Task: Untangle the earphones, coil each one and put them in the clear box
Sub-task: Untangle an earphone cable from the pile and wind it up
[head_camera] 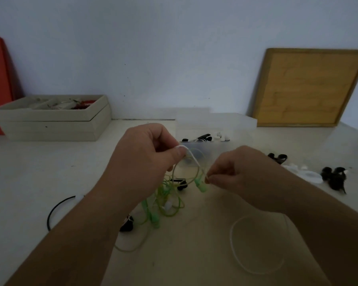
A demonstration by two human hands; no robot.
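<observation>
Worktop (29, 182) wide on my left up to beige tray (50, 124), left hand (147, 159) pinching white cable (191, 156), right hand (242, 176) pinching it by green earbud (202, 186), cable spanning left-to-right, clear box (236, 122) just behind, green tangle (165, 201) beneath.

Left hand (145, 153) raised, fingers curled, thumb pinching; right hand (234, 174) level, fingertips pinched.

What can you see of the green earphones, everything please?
The green earphones are a thin, translucent, rubbery-looking cable in a loose tangle, partly raised off the table. A loop rises between the left hand and right hand, crossing a white cable. One green piece hangs beside the right fingers; a strand trails on the table.
</observation>
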